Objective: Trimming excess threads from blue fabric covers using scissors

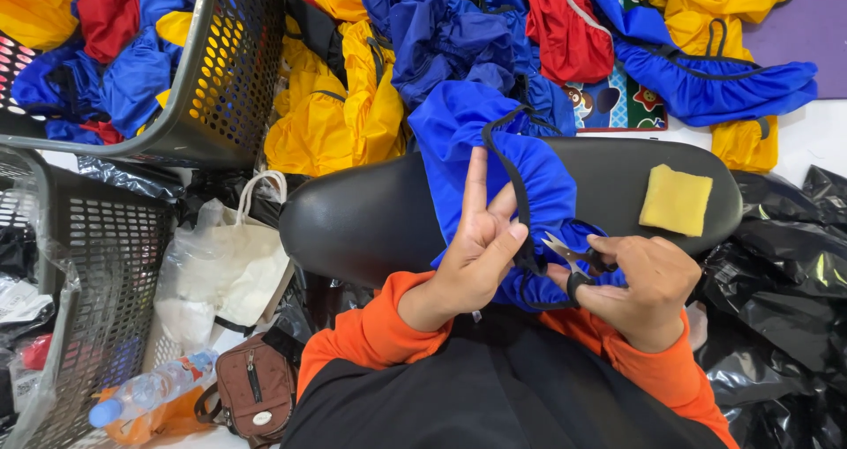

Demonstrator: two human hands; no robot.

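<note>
We are working over a black padded board lying across our lap, with a blue elastic-edged cover draped over it and running down between our two hands. Our left hand is pinching the cover's black trim between thumb and forefinger, the thumb tip pressing just at the hem, while the remaining fingers are standing up straight and spread apart, touching nothing. Our right hand is curling closed around small thread snips, whose blades are standing slightly apart and pointing toward the left thumb, their tips lying right at the gathered blue fabric just beside it. The blue cloth is bunching beneath and between both sets of fingers. Beyond the right knuckles, a yellow sponge is resting on the board, well apart from the fingertips. Further past the raised left fingers, heaps of yellow, blue and red covers are piling up, and a grey mesh basket is sitting off to the left.
</note>
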